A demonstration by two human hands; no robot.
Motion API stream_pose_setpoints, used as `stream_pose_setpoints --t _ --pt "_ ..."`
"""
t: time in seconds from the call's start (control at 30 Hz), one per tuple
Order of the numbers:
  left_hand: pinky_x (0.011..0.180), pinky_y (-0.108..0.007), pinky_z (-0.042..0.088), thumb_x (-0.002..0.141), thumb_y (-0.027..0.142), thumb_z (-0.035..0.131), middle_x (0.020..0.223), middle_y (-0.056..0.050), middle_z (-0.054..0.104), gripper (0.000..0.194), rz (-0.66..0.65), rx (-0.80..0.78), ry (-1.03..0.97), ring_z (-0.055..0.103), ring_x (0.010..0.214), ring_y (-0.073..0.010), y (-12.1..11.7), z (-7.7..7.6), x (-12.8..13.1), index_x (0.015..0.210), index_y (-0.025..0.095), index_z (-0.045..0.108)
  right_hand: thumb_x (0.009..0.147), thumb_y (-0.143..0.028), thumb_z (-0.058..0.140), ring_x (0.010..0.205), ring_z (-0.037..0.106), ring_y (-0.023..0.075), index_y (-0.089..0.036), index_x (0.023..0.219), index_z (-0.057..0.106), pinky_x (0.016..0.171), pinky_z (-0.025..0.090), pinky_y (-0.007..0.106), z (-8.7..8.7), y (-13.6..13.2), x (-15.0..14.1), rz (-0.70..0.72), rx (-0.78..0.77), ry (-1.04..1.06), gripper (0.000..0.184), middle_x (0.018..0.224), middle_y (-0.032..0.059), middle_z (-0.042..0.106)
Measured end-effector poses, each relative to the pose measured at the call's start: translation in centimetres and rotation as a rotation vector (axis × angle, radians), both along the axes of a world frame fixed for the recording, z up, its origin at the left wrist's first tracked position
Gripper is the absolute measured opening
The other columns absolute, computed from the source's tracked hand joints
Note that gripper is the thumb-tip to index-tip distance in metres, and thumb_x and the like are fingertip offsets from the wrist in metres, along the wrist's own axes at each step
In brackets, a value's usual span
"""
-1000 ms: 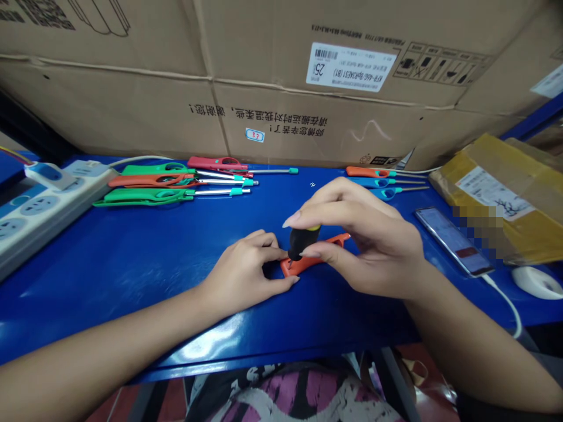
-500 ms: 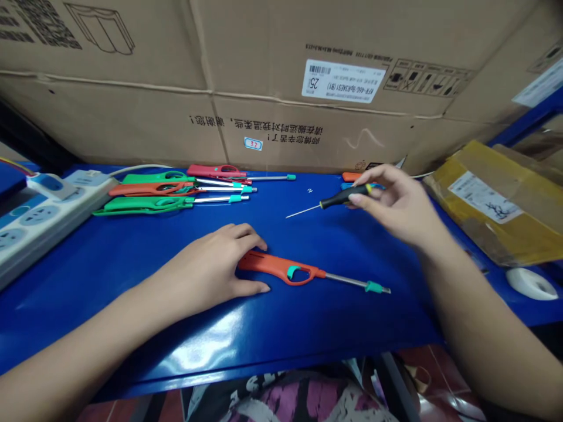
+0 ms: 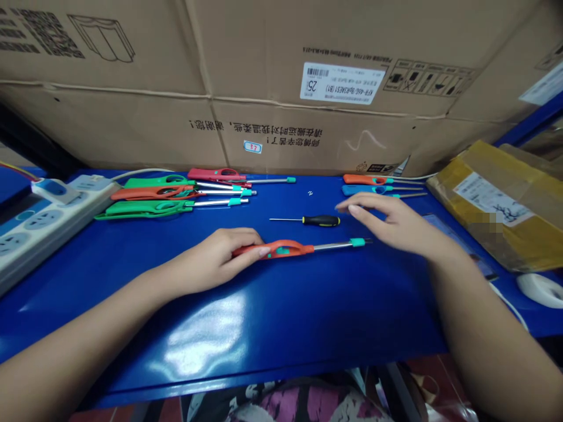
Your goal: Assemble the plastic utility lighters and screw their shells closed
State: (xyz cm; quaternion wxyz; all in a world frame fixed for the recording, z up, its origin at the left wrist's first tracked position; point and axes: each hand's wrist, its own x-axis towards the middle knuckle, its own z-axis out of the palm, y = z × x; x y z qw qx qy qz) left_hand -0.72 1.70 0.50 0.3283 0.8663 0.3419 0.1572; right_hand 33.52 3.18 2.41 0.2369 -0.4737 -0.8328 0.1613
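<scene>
My left hand (image 3: pixel 226 252) is closed around the handle of an orange long-necked gas lighter (image 3: pixel 290 248), its thumb laid along the near side. The lighter has a teal trigger and a metal barrel with a teal piece near the tip, pointing right. Behind it on the blue table lies a screwdriver (image 3: pixel 321 220) with a black and yellow handle, its thin shaft pointing left. My right hand (image 3: pixel 387 220) is just right of the screwdriver handle, apart from it, fingers stretched out and holding nothing.
Several lighters (image 3: pixel 153 192) in green, orange and red lie at the back left. More lighters (image 3: pixel 363 179), orange and blue, are at the back right. A power strip (image 3: pixel 48 217) runs along the left. A phone (image 3: pixel 461 243), a yellow-taped parcel (image 3: pixel 505 205) and a large carton (image 3: pixel 259 76) border the table.
The screwdriver has come off the lighter's handle and been laid down by my right hand, which let go of it. The lighter is turned with its barrel to the right, my left hand gripping it.
</scene>
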Motion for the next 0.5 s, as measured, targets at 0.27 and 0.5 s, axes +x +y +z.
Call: stream_pose_setpoints --t 0.27,0.5 --pt "0.052 -0.021 0.033 0.099 0.050 0.047 0.059 0.004 0.042 0.047 0.204 -0.221 -0.121 0.040 0.054 -0.0091 0.3 -0.1 0.3 0.064 0.018 0.045 0.097 -0.039 0.059 0.092 0.072 0.0204 -0.022 0.102 0.075 0.084 0.055 0.032 1.4 -0.7 1.5 0.183 -0.045 -0.161 0.023 0.101 0.0044 0.077" --pt "0.047 -0.019 0.029 0.095 0.058 0.050 0.058 0.005 0.043 0.049 0.291 -0.369 -0.138 0.037 0.050 -0.0073 -0.4 -0.9 1.4 0.069 0.016 0.051 0.097 -0.032 0.061 0.091 0.072 0.0238 -0.021 0.099 0.077 0.090 0.051 0.040 0.4 -1.1 -0.5 0.236 0.092 -0.221 0.019 0.096 0.0065 0.079"
